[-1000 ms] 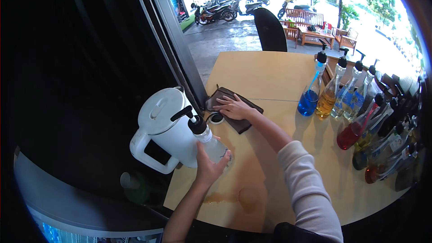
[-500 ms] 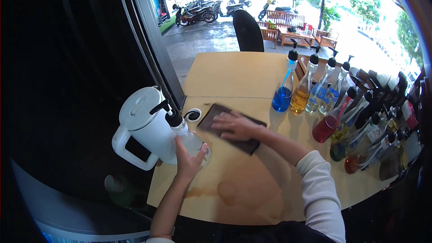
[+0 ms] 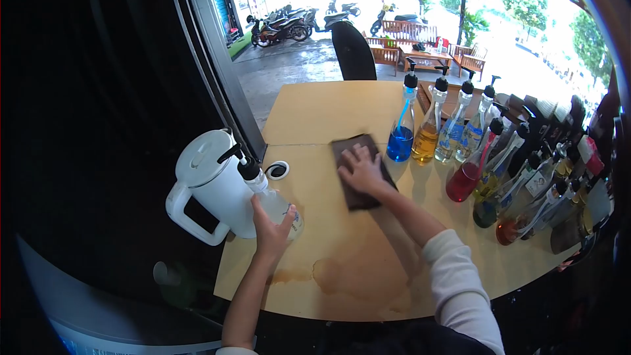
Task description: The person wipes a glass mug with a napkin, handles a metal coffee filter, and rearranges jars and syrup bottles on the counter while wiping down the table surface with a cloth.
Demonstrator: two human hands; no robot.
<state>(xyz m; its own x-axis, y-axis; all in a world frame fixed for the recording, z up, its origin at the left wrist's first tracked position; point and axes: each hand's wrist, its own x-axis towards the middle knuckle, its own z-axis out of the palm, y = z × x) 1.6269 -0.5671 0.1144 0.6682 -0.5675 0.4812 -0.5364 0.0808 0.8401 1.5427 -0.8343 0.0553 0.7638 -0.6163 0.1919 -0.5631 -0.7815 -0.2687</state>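
Observation:
My left hand (image 3: 271, 229) is wrapped around a clear pump bottle (image 3: 284, 205) with a black pump head, standing upright on the wooden table (image 3: 328, 112). Touching or close behind that bottle is a white lidded pitcher (image 3: 220, 184). On the table's middle, my right hand (image 3: 363, 169) lies flat with fingers spread on a dark brown cloth (image 3: 358, 198), pressing it to the surface. Brown liquid stains (image 3: 325, 276) mark the tabletop nearer to me.
Pump bottles stand along the right side, among them a blue one (image 3: 399, 144), an amber one (image 3: 425, 143) and a red one (image 3: 463, 181). A round cable hole (image 3: 277, 170) lies beside the pitcher. Beyond the table are a black chair (image 3: 353, 51) and parked motorbikes (image 3: 282, 28).
My right hand has slid the cloth rightward across the table, and the cloth has turned more upright in view. My left hand keeps its hold on the pump bottle.

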